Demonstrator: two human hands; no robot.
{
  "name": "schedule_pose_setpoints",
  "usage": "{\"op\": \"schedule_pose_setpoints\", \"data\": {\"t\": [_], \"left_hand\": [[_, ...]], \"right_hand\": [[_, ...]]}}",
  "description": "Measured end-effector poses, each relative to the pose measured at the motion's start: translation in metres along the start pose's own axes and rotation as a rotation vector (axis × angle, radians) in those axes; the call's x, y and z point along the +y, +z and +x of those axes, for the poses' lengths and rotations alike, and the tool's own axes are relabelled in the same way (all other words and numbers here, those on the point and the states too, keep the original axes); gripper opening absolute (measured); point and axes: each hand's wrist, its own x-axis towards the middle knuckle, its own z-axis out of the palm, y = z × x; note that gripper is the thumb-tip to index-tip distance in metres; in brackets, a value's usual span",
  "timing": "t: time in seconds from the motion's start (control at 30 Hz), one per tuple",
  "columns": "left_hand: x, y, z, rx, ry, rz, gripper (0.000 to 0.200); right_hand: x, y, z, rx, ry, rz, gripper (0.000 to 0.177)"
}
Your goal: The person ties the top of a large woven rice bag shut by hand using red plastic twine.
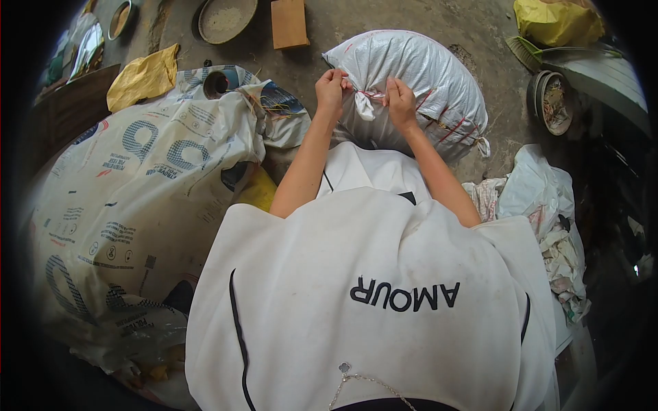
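A full white woven sack (425,75) lies on the floor in front of my knees. At its near left corner the fabric is gathered into a small knotted tuft (364,106) with red string (373,94) around it. My left hand (333,89) is closed on the string just left of the tuft. On the tuft's right side my right hand (399,101) pinches the string's other part. The string runs between the two hands. Another tied corner (484,146) shows at the sack's right end.
A large printed plastic sack (137,198) fills the left side, with a yellow bag (142,77) behind it. At the back are a round pan (226,19) and a wooden block (289,24). Buckets (552,103), a brush (524,53) and crumpled bags (538,185) lie right.
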Motion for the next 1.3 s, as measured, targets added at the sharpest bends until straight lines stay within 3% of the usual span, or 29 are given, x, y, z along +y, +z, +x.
{"op": "schedule_pose_setpoints", "data": {"t": [0.1, 0.17, 0.3, 0.4, 0.47, 0.57, 0.63, 0.73, 0.8, 0.93, 1.03, 1.1, 1.23, 1.27, 1.3], "left_hand": [[0.011, 0.014, -0.005, -0.189, 0.102, 0.194, 0.014], [0.020, 0.025, -0.009, -0.277, 0.285, 0.562, 0.014], [0.023, 0.029, 0.008, -0.362, 0.272, 0.928, 0.015], [0.031, 0.034, -0.001, -0.374, 0.369, 1.101, 0.017], [0.025, 0.025, 0.003, -0.428, 0.386, 1.047, 0.019], [0.030, 0.018, -0.001, -0.497, 0.335, 0.935, 0.020], [0.039, 0.021, -0.008, -0.515, 0.267, 0.879, 0.020], [0.038, 0.018, -0.002, -0.348, 0.244, 1.123, 0.022], [0.026, 0.003, 0.016, -0.462, 0.199, 0.578, 0.023], [0.026, -0.005, 0.015, -0.468, 0.174, 0.436, 0.024], [0.030, -0.006, 0.016, -0.424, 0.164, 0.429, 0.022], [0.032, -0.004, 0.013, -0.426, 0.174, 0.405, 0.022], [0.037, -0.008, 0.006, -0.393, 0.182, 0.485, 0.023], [0.036, -0.009, 0.004, -0.386, 0.187, 0.431, 0.024], [0.035, -0.010, 0.003, -0.380, 0.192, 0.377, 0.025]], "right_hand": [[-0.006, -0.003, 0.002, -0.077, 0.065, 0.123, 0.037], [-0.010, -0.006, 0.008, -0.251, 0.193, 0.433, 0.037], [-0.042, -0.012, 0.038, -0.239, 0.125, 0.445, 0.036], [-0.059, -0.005, 0.071, -0.266, -0.050, 0.208, 0.036], [-0.066, 0.003, 0.087, -0.329, -0.115, -0.139, 0.035], [-0.084, 0.015, 0.103, -0.429, -0.034, -0.369, 0.035], [-0.062, 0.025, 0.115, -0.423, -0.116, -0.302, 0.037], [-0.058, 0.028, 0.116, -0.565, -0.147, -0.078, 0.039], [-0.064, 0.018, 0.107, -0.602, -0.001, -0.160, 0.033], [-0.060, -0.002, 0.092, -0.664, -0.049, -0.258, 0.032], [-0.053, -0.002, 0.086, -0.637, -0.244, -0.418, 0.028], [-0.052, 0.001, 0.084, -0.413, -0.522, -0.653, 0.026], [-0.055, 0.007, 0.068, -0.295, -0.479, -0.705, 0.020], [-0.056, 0.009, 0.066, -0.392, -0.305, -0.646, 0.020], [-0.055, 0.012, 0.063, -0.403, -0.307, -0.646, 0.020]]}}
